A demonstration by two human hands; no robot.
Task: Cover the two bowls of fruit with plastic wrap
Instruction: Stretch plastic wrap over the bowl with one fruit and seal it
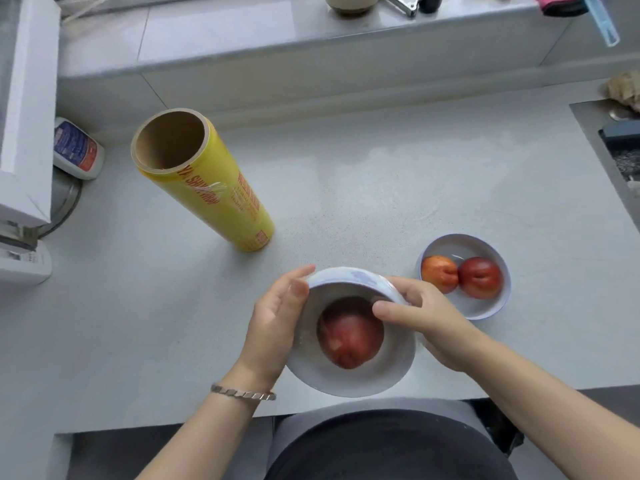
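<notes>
A white bowl (349, 375) with one red fruit (349, 332) is tilted toward me near the counter's front edge, with clear plastic wrap (363, 278) stretched over it. My left hand (277, 320) presses flat against the bowl's left side, fingers straight. My right hand (415, 317) grips the bowl's right rim, thumb over the wrap on top, fingers under. A second white bowl (485, 310) holding two fruits (462, 277) sits to the right; film glints across its top. The yellow plastic wrap roll (207, 181) stands upright at the back left.
A white box (27, 109) and a small labelled bottle (78, 148) stand at the left edge. A sink (620, 147) is at the far right. A raised ledge (277, 53) with a jar and utensils runs along the back.
</notes>
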